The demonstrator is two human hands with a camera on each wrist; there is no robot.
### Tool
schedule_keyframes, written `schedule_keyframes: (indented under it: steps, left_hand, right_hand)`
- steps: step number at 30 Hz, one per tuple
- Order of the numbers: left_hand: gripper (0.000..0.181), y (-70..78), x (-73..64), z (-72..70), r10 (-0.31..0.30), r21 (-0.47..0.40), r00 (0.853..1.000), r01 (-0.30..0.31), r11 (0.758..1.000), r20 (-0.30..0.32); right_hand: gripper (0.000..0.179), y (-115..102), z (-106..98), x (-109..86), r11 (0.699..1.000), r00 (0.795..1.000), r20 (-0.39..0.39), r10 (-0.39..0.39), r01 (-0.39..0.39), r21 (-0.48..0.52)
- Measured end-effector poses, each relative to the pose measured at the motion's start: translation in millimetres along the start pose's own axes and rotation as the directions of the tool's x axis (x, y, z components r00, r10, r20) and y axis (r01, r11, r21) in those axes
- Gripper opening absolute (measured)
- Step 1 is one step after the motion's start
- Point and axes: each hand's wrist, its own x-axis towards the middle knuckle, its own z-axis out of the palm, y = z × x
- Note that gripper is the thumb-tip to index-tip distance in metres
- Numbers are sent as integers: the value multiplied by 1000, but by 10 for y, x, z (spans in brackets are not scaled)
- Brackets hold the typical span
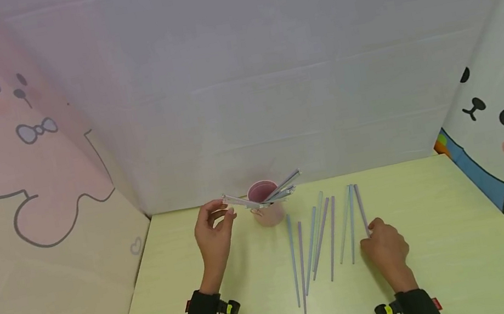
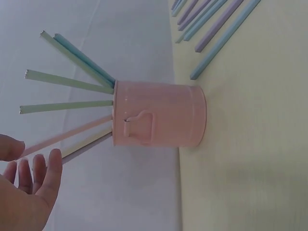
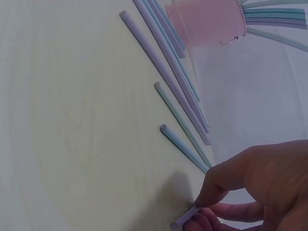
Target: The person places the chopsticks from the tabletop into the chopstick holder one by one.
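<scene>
At the left, my left hand [image 1: 215, 240] reaches to the outer ends of straws that stick out of a pink cup [image 2: 175, 113]. Its thumb stands apart from the fingers. In the left wrist view a fingertip meets the end of a pink straw [image 2: 72, 134], whose other end is in the cup. My right hand [image 1: 385, 251] pinches the near end of a purple straw [image 1: 359, 203] lying at the right end of a loose row. Beside it lie a blue straw [image 3: 180, 144] and a pale green straw [image 3: 180, 118].
Several more blue, purple and green straws, such as one purple straw [image 1: 333, 238], lie spread over the pale yellow table [image 1: 455, 234]. The cup stands near the back edge, before a white cloth wall [image 1: 271, 92]. Printed cloths border both sides.
</scene>
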Motion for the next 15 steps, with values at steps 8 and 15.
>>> schedule_keyframes:
  steps: [8, 15]
  left_hand:
    - [26, 145, -80, -22, -37, -3, 999, 37, 999, 5]
    - [27, 183, -88, -30, -71, -8, 997, 71, 997, 8]
  right_hand:
    - [35, 50, -109, 2, 1000, 999, 50, 8, -7, -15]
    - [33, 93, -148, 10, 999, 995, 92, 32, -32, -1]
